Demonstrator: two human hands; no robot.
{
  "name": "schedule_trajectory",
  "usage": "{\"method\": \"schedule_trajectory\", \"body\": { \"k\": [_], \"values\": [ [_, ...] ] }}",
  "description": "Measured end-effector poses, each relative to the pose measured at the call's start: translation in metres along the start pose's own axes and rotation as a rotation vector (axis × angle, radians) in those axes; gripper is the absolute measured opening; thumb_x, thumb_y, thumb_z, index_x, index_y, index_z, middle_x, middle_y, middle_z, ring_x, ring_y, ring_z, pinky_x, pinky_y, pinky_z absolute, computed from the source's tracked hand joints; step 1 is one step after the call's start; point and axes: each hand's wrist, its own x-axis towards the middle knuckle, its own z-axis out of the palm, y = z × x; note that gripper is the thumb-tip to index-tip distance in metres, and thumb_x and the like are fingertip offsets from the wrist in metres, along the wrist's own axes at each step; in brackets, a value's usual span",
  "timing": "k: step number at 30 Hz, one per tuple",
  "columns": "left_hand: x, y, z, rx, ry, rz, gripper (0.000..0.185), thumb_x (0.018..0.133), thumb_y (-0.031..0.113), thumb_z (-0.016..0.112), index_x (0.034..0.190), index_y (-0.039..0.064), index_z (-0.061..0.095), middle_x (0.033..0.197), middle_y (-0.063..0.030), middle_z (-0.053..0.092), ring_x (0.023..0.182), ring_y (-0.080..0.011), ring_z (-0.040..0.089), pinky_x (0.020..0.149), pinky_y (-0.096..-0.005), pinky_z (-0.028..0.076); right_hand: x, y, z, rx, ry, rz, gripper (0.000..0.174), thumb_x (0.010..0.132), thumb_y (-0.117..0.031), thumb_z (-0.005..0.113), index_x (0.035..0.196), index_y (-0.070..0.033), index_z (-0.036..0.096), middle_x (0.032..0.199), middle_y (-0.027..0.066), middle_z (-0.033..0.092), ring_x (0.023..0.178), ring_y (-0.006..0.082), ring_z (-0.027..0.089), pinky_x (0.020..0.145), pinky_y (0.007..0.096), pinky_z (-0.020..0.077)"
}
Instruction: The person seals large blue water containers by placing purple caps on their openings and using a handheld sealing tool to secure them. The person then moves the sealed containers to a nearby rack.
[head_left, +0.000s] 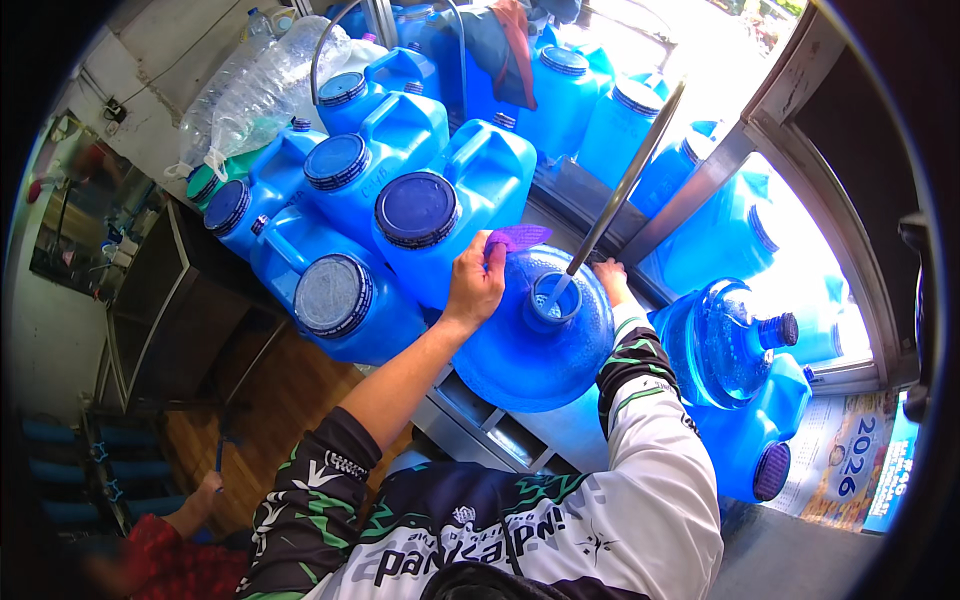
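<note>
A round blue water jug stands upright in front of me, and a metal filling tube runs down to its open neck, where clear liquid shows. My left hand grips a purple plastic seal between thumb and fingers, over the jug's left side. At the jug's far right side is my right hand, its fingers near a metal ledge; what they touch is partly hidden. Just left of the jug stand blue rectangular containers with dark screw caps, one of them a container with a dark blue lid.
Another round blue jug with a dark cap lies tilted at the right, above a blue container. A metal-framed window borders the right. Bagged clear bottles sit at upper left. Another person's hand shows at lower left.
</note>
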Motion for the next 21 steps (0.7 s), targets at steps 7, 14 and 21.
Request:
{"method": "schedule_trajectory", "body": {
  "k": [7, 14, 21],
  "values": [
    [0.001, -0.003, 0.001, 0.013, 0.004, -0.016, 0.016, 0.103, 0.016, 0.054, 0.103, 0.001, 0.06, 0.086, -0.0201, 0.068, 0.078, -0.0369, 0.067, 0.069, -0.0412, 0.051, 0.002, 0.001, 0.003, 0.033, 0.013, 0.003, 0.04, 0.094, -0.024, 0.064, 0.132, -0.013, 0.066, 0.145, 0.0175, 0.048, 0.134, 0.046, 0.046, 0.093, 0.0582, 0.0543],
    [0.001, 0.001, 0.002, 0.007, -0.009, -0.02, 0.015, 0.103, 0.014, 0.053, 0.101, 0.001, 0.059, 0.084, -0.02, 0.066, 0.075, -0.0371, 0.066, 0.066, -0.041, 0.05, 0.008, 0.005, 0.012, -0.005, 0.026, 0.049, 0.037, 0.099, -0.034, 0.053, 0.132, -0.023, 0.065, 0.14, 0.0178, 0.05, 0.131, 0.0445, 0.048, 0.101, 0.0552, 0.0497],
    [-0.002, -0.008, -0.002, 0.039, -0.045, -0.075, 0.024, 0.106, 0.024, 0.053, 0.108, 0.002, 0.063, 0.088, -0.0106, 0.068, 0.078, -0.0179, 0.062, 0.072, -0.0328, 0.049, 0.01, 0.0, 0.008, -0.047, -0.02, 0.021, 0.037, 0.101, -0.034, 0.049, 0.133, -0.025, 0.065, 0.14, 0.0219, 0.05, 0.128, 0.0469, 0.051, 0.102, 0.0524, 0.0501]
  ]
}}
